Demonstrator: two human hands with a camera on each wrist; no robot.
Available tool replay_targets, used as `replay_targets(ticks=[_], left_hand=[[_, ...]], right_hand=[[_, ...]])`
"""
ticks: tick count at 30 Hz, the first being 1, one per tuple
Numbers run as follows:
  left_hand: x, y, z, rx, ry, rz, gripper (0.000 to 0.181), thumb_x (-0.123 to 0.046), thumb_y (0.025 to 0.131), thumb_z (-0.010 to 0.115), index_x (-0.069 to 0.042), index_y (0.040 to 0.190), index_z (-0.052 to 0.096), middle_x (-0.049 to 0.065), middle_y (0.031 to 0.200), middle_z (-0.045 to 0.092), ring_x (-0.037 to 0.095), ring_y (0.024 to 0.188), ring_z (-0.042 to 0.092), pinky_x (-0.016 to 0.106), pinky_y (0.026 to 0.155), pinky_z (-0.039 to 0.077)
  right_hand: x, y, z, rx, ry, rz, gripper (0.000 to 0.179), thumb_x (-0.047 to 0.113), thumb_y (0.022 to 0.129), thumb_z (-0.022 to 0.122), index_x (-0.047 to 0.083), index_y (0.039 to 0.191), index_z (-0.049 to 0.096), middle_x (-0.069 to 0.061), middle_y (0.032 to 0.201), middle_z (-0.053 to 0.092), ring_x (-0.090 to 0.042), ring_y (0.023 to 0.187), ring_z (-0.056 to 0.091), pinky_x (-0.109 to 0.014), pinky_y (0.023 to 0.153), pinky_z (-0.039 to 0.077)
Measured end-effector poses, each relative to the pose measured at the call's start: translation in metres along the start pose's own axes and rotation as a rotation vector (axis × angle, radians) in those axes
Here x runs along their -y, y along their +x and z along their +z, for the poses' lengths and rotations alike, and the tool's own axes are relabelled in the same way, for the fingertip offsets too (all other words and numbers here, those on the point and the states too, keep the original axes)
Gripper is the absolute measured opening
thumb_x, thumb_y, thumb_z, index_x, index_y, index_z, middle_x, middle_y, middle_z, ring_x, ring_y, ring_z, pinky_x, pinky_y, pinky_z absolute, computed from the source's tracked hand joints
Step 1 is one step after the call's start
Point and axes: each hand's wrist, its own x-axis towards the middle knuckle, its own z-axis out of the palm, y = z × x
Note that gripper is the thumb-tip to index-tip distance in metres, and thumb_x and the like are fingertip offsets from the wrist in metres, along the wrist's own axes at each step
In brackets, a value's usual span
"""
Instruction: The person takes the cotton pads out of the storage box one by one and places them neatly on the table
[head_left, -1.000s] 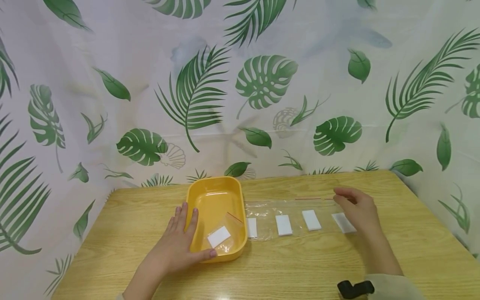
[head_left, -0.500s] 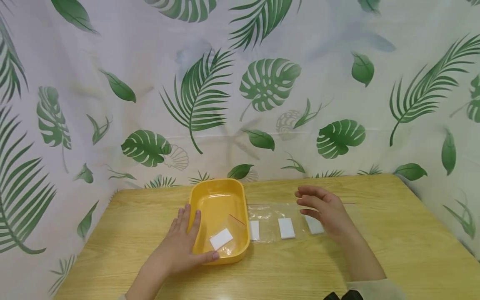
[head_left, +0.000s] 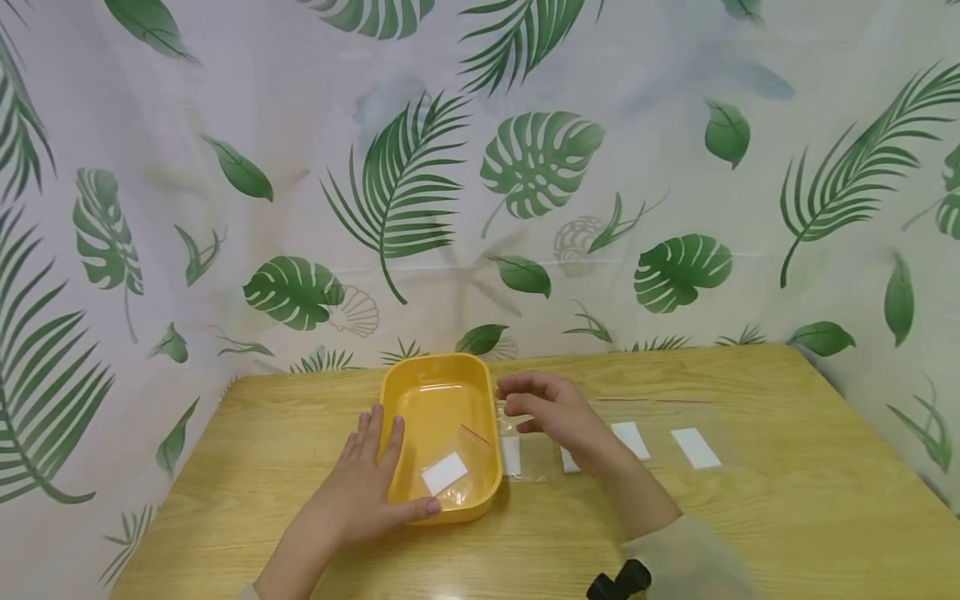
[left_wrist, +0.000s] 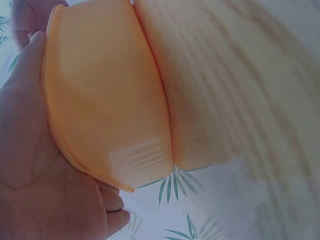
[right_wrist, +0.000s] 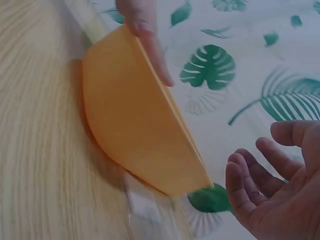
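Note:
A yellow plastic tray (head_left: 431, 408) stands on the table. My left hand (head_left: 352, 487) lies along its left rim, fingers straight and spread, thumb on the near rim; the left wrist view shows the palm against the tray's outer wall (left_wrist: 110, 95). Inside the tray is a clear zip bag with a white rectangular piece (head_left: 444, 474). My right hand (head_left: 562, 421) hovers just right of the tray, fingers loosely bent. In the right wrist view, the right hand (right_wrist: 280, 185) has nothing between its fingers. Beneath it, part of the nearest zip bag (head_left: 511, 456) is hidden.
Several clear zip bags with white pieces lie in a row to the tray's right, including a far-right one (head_left: 696, 448). The wooden table (head_left: 810, 450) ends at a leaf-printed curtain (head_left: 442, 208) behind.
The right hand has swept left from the far-right bag to beside the tray, uncovering the bags on the right. The left hand stays on the tray.

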Motion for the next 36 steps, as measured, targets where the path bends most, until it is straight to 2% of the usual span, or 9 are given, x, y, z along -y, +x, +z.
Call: replay_targets(ticks=[5, 8, 15, 18, 20, 24, 28, 32, 36], left_hand=[[-0.001, 0.001, -0.001, -0.009, -0.017, 0.013, 0.122, -0.087, 0.076, 0.051, -0.011, 0.161, 0.008, 0.016, 0.165, -0.016, 0.036, 0.152, -0.013, 0.051, 0.124, 0.008], [-0.002, 0.0, -0.001, -0.018, -0.023, 0.024, 0.121, -0.087, 0.077, 0.052, -0.009, 0.16, 0.01, 0.018, 0.166, -0.013, 0.037, 0.152, -0.012, 0.052, 0.124, 0.009], [0.0, 0.0, 0.0, -0.032, -0.015, 0.025, 0.121, -0.087, 0.076, 0.052, -0.008, 0.16, 0.013, 0.018, 0.165, -0.015, 0.038, 0.152, -0.011, 0.053, 0.123, 0.011], [0.002, -0.001, 0.001, -0.035, -0.007, 0.025, 0.122, -0.087, 0.076, 0.052, -0.008, 0.16, 0.013, 0.017, 0.165, -0.015, 0.038, 0.152, -0.01, 0.053, 0.123, 0.011], [0.002, -0.001, 0.0, -0.037, -0.008, 0.023, 0.122, -0.088, 0.075, 0.052, -0.009, 0.16, 0.013, 0.017, 0.165, -0.015, 0.038, 0.152, -0.01, 0.053, 0.123, 0.011], [0.001, -0.002, -0.001, -0.041, -0.027, 0.029, 0.122, -0.087, 0.076, 0.053, -0.009, 0.16, 0.013, 0.017, 0.165, -0.014, 0.038, 0.153, -0.01, 0.052, 0.124, 0.01], [-0.001, -0.003, -0.001, -0.042, -0.045, 0.04, 0.121, -0.084, 0.077, 0.055, -0.007, 0.16, 0.014, 0.018, 0.165, -0.013, 0.038, 0.152, -0.009, 0.053, 0.124, 0.01], [-0.002, -0.003, -0.001, -0.04, -0.043, 0.039, 0.121, -0.084, 0.077, 0.055, -0.007, 0.16, 0.014, 0.018, 0.165, -0.013, 0.037, 0.152, -0.009, 0.052, 0.124, 0.009], [-0.001, -0.002, -0.001, -0.048, -0.037, 0.046, 0.121, -0.085, 0.077, 0.054, -0.007, 0.16, 0.015, 0.02, 0.166, -0.01, 0.038, 0.152, -0.008, 0.052, 0.123, 0.01]], right_hand=[[0.002, 0.009, 0.024, 0.024, -0.188, -0.042, 0.028, 0.019, 0.097, 0.063, 0.011, 0.124, 0.066, -0.012, 0.126, 0.066, -0.026, 0.108, 0.064, -0.037, 0.086, 0.057], [0.003, 0.012, 0.036, 0.013, -0.362, -0.102, 0.026, 0.019, 0.096, 0.065, 0.013, 0.121, 0.069, -0.008, 0.12, 0.069, -0.023, 0.101, 0.065, -0.037, 0.084, 0.057], [0.003, 0.017, 0.067, -0.025, -1.105, -0.326, 0.023, 0.025, 0.088, 0.07, 0.016, 0.108, 0.075, 0.0, 0.102, 0.074, -0.021, 0.09, 0.061, -0.036, 0.079, 0.053], [0.0, 0.021, 0.079, -0.04, -1.369, -0.338, 0.022, 0.027, 0.085, 0.072, 0.02, 0.106, 0.074, 0.002, 0.096, 0.072, -0.021, 0.087, 0.055, -0.037, 0.075, 0.048], [-0.001, 0.024, 0.085, -0.034, -1.474, -0.299, 0.021, 0.029, 0.084, 0.072, 0.022, 0.105, 0.073, 0.003, 0.094, 0.07, -0.021, 0.089, 0.051, -0.038, 0.076, 0.045], [-0.005, 0.026, 0.093, -0.024, -1.598, -0.211, 0.02, 0.032, 0.084, 0.075, 0.022, 0.101, 0.07, 0.004, 0.086, 0.068, -0.02, 0.091, 0.045, -0.037, 0.078, 0.039], [-0.008, 0.026, 0.096, -0.021, -1.661, -0.185, 0.024, 0.031, 0.082, 0.078, 0.022, 0.102, 0.069, 0.005, 0.08, 0.066, -0.02, 0.089, 0.04, -0.036, 0.077, 0.033], [-0.012, 0.027, 0.097, -0.04, -1.656, -0.196, 0.023, 0.026, 0.085, 0.076, 0.023, 0.107, 0.068, 0.005, 0.082, 0.069, -0.02, 0.089, 0.041, -0.038, 0.079, 0.033], [-0.011, 0.027, 0.096, -0.091, -1.542, -0.252, 0.024, 0.019, 0.087, 0.074, 0.027, 0.109, 0.068, 0.006, 0.092, 0.074, -0.019, 0.088, 0.049, -0.04, 0.082, 0.037]])
